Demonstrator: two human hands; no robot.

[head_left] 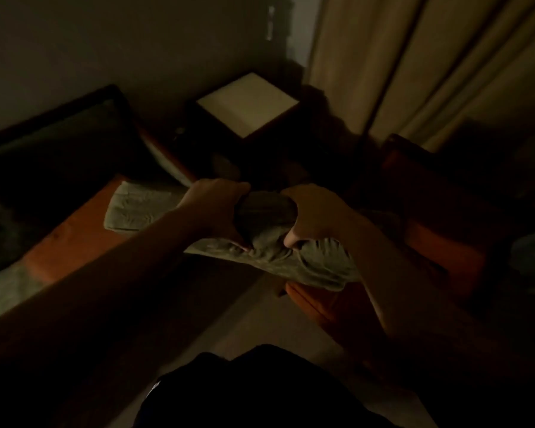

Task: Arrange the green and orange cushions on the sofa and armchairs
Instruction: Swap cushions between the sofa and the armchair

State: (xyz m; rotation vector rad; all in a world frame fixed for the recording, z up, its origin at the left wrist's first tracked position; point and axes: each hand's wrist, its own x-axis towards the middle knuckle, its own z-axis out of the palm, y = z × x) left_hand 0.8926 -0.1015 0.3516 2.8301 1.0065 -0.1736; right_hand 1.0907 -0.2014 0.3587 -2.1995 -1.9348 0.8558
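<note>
The room is dim. I hold a green cushion (297, 261) in front of me, above the floor between the sofa and an armchair. My left hand (220, 208) and my right hand (315, 217) are both shut on its upper edge, bunching the fabric between them. A second green cushion (139, 208) lies flat on the sofa's orange seat (71, 239) at the left. Dark green back cushions (59, 149) lean against the sofa's back. An armchair with an orange seat (445, 251) stands at the right, partly hidden by my right arm.
A small square side table (247, 103) with a pale top stands in the corner between sofa and armchair. Beige curtains (430, 63) hang at the back right. A pale floor strip (254, 319) runs between the furniture. My dark clothing fills the bottom.
</note>
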